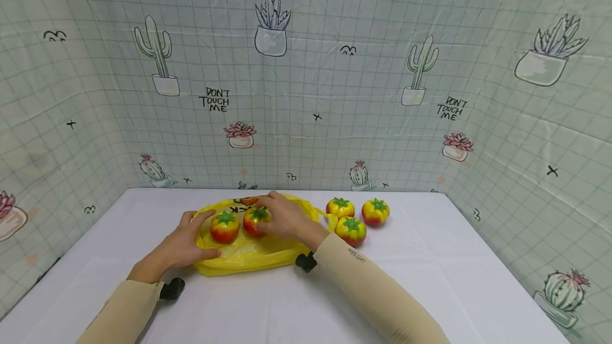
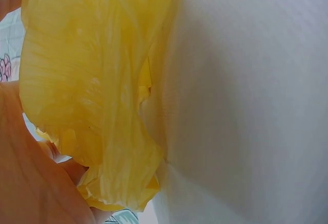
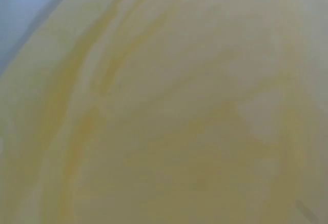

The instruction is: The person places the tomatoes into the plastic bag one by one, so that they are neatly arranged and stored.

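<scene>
A yellow plastic bag (image 1: 239, 261) lies spread on the table, black print on its far side. My left hand (image 1: 184, 243) holds its left rim, thumb over the near edge and fingers on the far edge; in the left wrist view the bag (image 2: 87, 80) hangs beside the hand (image 2: 31, 167). A red and yellow tomato (image 1: 224, 228) with a green leafy top sits in the bag near that hand. My right hand (image 1: 284, 216) reaches over the bag and grips another tomato (image 1: 253, 223). Yellow plastic (image 3: 179, 131) blurs the right wrist view.
To the right of the bag stand three more tomatoes: a back one (image 1: 340, 208), a front one (image 1: 351, 231) and a right one (image 1: 375, 212). The bag's handle (image 1: 331, 220) reaches them. A cactus-print curtain (image 1: 306, 94) encloses the white table (image 1: 430, 280).
</scene>
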`<state>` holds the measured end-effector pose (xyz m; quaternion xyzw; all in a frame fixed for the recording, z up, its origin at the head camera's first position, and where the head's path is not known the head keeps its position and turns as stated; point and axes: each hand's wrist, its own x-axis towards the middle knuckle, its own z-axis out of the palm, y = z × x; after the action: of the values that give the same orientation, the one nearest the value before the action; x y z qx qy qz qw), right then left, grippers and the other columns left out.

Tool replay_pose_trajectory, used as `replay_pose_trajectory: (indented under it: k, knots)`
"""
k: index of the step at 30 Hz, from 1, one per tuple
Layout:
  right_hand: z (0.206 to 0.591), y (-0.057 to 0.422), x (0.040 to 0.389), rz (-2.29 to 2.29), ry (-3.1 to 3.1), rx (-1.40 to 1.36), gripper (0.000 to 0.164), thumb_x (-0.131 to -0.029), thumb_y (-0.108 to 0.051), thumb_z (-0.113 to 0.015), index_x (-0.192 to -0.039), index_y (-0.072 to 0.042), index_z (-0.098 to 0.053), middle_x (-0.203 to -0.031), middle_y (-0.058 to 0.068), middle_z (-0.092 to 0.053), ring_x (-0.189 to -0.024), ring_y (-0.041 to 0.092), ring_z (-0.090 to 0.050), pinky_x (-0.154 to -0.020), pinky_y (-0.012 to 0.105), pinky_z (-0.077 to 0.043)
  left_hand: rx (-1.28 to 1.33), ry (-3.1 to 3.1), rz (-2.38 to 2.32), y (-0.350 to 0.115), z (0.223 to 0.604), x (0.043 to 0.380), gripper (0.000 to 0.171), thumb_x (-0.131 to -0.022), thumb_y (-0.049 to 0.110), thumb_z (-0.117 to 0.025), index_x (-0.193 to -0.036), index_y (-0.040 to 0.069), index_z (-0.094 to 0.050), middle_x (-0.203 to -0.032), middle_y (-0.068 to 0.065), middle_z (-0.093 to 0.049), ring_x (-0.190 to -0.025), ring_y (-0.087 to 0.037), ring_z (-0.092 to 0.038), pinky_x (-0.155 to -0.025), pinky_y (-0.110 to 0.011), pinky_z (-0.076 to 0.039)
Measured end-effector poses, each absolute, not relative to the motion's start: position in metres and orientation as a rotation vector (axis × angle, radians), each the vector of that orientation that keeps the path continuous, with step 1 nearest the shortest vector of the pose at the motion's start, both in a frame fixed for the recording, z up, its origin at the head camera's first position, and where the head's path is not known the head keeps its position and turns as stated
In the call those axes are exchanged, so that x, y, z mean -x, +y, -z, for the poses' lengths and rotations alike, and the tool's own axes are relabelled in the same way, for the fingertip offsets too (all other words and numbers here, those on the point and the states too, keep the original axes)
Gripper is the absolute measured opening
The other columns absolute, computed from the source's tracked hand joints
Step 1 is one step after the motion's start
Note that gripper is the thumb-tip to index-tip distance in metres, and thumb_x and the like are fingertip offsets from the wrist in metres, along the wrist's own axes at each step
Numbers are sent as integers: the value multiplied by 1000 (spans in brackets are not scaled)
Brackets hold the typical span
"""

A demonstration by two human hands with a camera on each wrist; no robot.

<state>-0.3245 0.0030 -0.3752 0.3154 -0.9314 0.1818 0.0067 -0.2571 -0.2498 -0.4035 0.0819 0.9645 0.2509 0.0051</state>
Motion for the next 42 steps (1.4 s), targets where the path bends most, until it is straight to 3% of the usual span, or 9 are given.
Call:
replay_pose_trajectory:
  k: [10,16,29,42]
  knots:
    - [370,19,314,-635,-2858,-1050,44,-88,-43,-66,-123,-18,-60,-124,-1,-54,-107,15,-54,-94,31,-47,-253,3014,-794,-250,405,258,96,-72,51,-77,-147,14,-30,-142,-27,-19,-118,-52,-43,-90,-68,-38]
    - [368,37,304,-627,-2814,-1071,45,-88,-42,-65,-124,-15,-59,-123,0,-55,-106,18,-57,-87,30,-49,-251,3010,-796,-249,404,255,96,-71,51,-77,-147,14,-30,-141,-27,-20,-116,-51,-44,-90,-68,-39]
    - [367,80,289,-585,-2757,-1038,38,-88,-41,-66,-117,-18,-62,-115,-3,-56,-106,15,-54,-92,33,-48,-264,3016,-787,-248,406,257,95,-72,50,-77,-146,14,-31,-140,-27,-21,-115,-51,-45,-89,-68,-40]
    - [370,119,279,-567,-2639,-1032,34,-86,-39,-69,-111,-15,-64,-109,-3,-58,-97,18,-57,-84,33,-50,-248,3026,-781,-251,407,260,96,-72,51,-76,-147,14,-30,-141,-27,-20,-116,-51,-44,-90,-68,-39]
